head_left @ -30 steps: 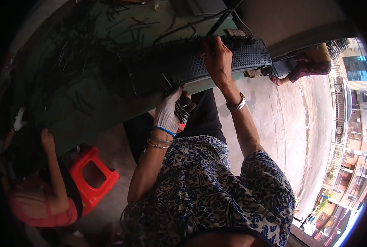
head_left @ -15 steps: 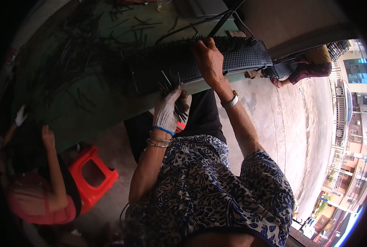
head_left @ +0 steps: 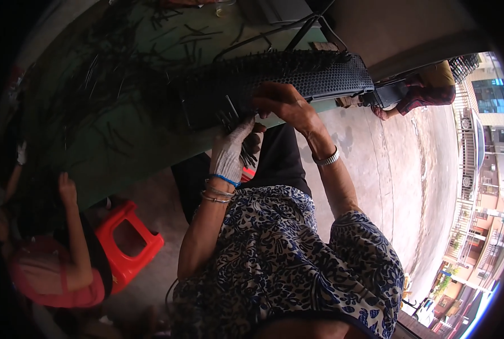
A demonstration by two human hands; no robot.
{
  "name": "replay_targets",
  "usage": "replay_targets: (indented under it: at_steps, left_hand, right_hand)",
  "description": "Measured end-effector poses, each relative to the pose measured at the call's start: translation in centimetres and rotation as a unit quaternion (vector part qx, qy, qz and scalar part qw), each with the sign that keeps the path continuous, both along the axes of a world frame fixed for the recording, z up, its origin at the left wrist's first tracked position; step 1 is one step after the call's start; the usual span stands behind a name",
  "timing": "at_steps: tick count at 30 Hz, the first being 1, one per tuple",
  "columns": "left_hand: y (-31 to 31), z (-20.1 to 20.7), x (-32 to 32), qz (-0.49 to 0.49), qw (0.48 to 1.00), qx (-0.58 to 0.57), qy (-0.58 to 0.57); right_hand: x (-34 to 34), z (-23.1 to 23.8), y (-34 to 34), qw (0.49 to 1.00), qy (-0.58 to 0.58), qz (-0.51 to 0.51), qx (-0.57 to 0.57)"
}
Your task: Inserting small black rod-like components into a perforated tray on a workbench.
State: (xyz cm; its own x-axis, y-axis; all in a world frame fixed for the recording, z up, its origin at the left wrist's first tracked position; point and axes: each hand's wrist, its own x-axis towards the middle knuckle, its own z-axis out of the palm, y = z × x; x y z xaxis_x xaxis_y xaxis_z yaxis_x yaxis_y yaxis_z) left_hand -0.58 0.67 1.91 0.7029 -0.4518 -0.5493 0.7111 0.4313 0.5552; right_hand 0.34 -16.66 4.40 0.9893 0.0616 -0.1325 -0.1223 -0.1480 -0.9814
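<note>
Head view, only one: looking down at a long black perforated tray (head_left: 338, 85) lying along the near edge of a dark green tabletop (head_left: 150, 155). Judging partway done: studded with short dark upright pieces (head_left: 319, 59) along the far long side, bare-looking holes toward the near right; too dark to count at the left end. Left over: bunch of thin dark rods (head_left: 248, 153) clasped in the left hand (head_left: 227, 157), in a white knitted glove, just at the tray's near edge; also scattered dark thin strips (head_left: 192, 34) across the tabletop. Right hand (head_left: 291, 110) bare, fingers bent in by the glove's fingertips; cannot tell if pinching a rod. Tight at the far side: curved black metal bars (head_left: 301, 29). Most room for moving at the right, over pale concrete floor (head_left: 387, 169); less at the left, with a red plastic stool (head_left: 122, 271) and a co-worker in a red top (head_left: 51, 277) near the table edge.
</note>
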Motion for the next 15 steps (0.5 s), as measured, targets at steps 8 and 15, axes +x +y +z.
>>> replay_targets:
  at_steps: [8, 15]
  left_hand:
    - [0.11, 0.1, 0.23, 0.016, 1.0, 0.015, -0.018]
    - [-0.26, 0.09, 0.05, 0.008, 1.0, 0.008, -0.013]
  right_hand:
    - [-0.16, 0.1, 0.31, 0.999, -0.025, -0.019, -0.003]
    - [-0.36, -0.71, 0.02, 0.998, 0.009, -0.061, 0.033]
